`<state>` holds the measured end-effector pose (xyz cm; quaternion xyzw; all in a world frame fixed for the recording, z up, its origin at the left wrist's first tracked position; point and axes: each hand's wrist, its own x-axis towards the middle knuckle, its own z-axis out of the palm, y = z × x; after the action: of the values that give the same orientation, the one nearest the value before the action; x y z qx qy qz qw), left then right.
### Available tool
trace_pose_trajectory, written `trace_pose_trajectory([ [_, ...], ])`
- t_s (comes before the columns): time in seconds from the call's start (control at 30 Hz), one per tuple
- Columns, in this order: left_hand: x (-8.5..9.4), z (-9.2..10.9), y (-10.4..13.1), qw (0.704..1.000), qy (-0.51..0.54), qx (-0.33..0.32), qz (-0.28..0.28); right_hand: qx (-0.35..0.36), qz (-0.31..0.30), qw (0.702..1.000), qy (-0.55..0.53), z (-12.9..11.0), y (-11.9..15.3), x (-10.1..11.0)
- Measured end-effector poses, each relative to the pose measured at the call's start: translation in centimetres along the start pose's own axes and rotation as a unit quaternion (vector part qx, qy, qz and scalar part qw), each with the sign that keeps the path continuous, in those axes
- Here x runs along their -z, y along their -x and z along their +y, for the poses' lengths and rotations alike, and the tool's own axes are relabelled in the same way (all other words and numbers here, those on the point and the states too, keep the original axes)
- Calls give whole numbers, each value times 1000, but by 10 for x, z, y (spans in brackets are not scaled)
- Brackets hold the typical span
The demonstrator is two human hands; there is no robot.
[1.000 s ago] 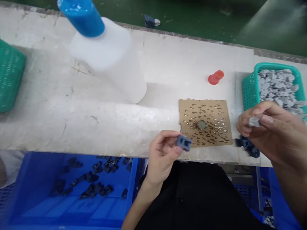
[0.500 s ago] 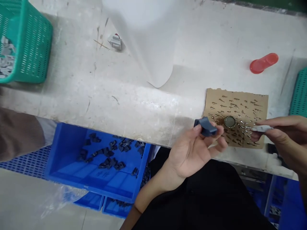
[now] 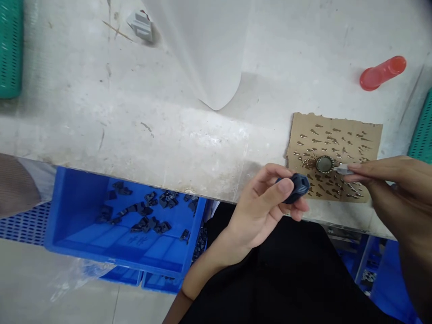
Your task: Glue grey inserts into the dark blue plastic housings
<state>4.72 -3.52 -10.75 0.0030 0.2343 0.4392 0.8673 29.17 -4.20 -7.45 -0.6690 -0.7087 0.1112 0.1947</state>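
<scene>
The person at the table (image 3: pixel 162 153) has both hands busy. The left hand (image 3: pixel 261 207) grasps a dark block (image 3: pixel 297 186) between thumb and fingers, holding it up over the table's near edge, by the near left corner of a piece of cardboard (image 3: pixel 302 123). The right hand (image 3: pixel 394 182) pinches a small grey piece (image 3: pixel 343 169), its tip pointing left at the right rim of a round cap (image 3: pixel 324 164) on the cardboard; from here I can't tell whether the two touch. Shiny brown streaks (image 3: pixel 317 132) dot the cardboard all round the cap, with a patch of brown specks (image 3: pixel 308 162) just to its left.

Farther off to the right, a red piece (image 3: pixel 381 74) lies on the table. A white roll (image 3: pixel 216 54) takes up the far middle, and a light grey part (image 3: pixel 141 26) sits to the left of it. Green baskets show at both sides, one far left (image 3: pixel 10 54), the other at the right edge (image 3: pixel 421 135). On the near left, below the tabletop, a blue bin (image 3: pixel 114 253) has dark parts (image 3: pixel 143 223) scattered over its bottom, and crumpled clear plastic (image 3: pixel 76 274) shows on its near side.
</scene>
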Motion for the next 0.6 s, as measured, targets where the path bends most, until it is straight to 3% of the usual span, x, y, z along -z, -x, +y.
trace_pose_trajectory([
  [0.13,4,-1,5,988,-103,-111,-20,167,34,985,8,8,-9,-7],
  [0.23,8,0,8,976,-158,-139,-60,243,58,968,-5,15,-15,-11],
  [0.37,9,2,13,976,-173,-110,-66,252,46,967,-6,17,-19,-13],
  [0.5,7,5,15,974,-171,-145,-23,248,48,967,-14,12,-19,-14],
  [0.6,8,7,15,976,-171,-132,-22,239,36,970,-6,7,-19,-14],
])
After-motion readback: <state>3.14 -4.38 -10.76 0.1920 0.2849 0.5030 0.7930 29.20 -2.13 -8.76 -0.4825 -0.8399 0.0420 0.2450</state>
